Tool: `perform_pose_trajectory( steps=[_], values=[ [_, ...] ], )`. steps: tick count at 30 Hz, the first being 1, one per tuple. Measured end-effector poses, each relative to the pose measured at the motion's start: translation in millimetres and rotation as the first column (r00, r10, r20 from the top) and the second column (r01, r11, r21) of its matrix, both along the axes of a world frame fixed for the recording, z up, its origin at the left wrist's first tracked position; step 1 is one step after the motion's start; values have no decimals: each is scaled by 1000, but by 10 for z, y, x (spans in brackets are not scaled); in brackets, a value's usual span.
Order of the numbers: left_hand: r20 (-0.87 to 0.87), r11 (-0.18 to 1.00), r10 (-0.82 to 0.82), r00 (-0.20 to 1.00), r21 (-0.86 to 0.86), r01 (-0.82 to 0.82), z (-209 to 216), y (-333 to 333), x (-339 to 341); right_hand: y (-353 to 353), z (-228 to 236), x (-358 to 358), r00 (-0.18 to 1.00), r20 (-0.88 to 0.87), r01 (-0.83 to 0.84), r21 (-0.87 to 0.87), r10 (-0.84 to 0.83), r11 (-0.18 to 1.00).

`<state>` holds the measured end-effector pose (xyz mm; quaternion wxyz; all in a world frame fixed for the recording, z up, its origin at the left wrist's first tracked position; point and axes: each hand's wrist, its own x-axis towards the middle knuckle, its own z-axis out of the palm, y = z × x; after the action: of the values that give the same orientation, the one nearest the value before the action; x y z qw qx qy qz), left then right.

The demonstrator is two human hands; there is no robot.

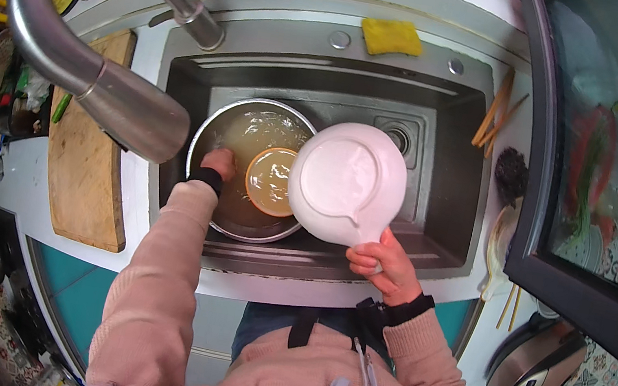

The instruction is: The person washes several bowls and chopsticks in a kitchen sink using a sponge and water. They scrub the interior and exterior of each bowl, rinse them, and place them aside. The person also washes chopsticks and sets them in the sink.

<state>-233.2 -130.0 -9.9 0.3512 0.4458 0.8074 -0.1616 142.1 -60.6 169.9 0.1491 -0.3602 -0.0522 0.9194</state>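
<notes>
In the left part of the sink, a round metal basin [203, 125] holds cloudy brownish water. My left hand [220, 164] reaches into it, its fingers mostly hidden by the water and the wrist. Beside that hand, a bowl with an orange rim [249, 192] sits in the water. My right hand [387, 265] is closed around the short handle of a white bowl [348, 175]. The white bowl is held over the basin's right edge and the sink, its underside facing up at me, and it covers part of the orange-rimmed bowl.
A curved metal faucet [137, 113] hangs over the left of the sink [439, 208]. A wooden cutting board [84, 178] lies to the left. A yellow sponge [391, 38] rests on the back ledge. Chopsticks [497, 110], a dark scrubber [510, 175] and a dark-framed window [596, 301] are on the right.
</notes>
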Motion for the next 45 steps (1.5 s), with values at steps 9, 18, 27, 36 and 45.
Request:
perform_pose_trajectory(
  steps=[9,18,27,36,45],
  values=[
    [513,548,-348,785,791,-274,1713,-31,1597,93,-113,-291,998,-5,-59,74,60,995],
    [327,513,-417,848,855,-78,1429,995,1606,-44,173,-219,940,254,-289,244,227,926],
    [191,373,-507,840,928,14,1689,286,2269,-34,105,-131,945,283,-252,294,168,922],
    [696,492,-116,708,660,-568,1062,880,1436,-63,247,-17,945,221,-305,320,243,897],
    [798,445,295,526,372,-814,911,-24,2211,41,-52,-194,988,156,-47,284,2,958]
  ],
)
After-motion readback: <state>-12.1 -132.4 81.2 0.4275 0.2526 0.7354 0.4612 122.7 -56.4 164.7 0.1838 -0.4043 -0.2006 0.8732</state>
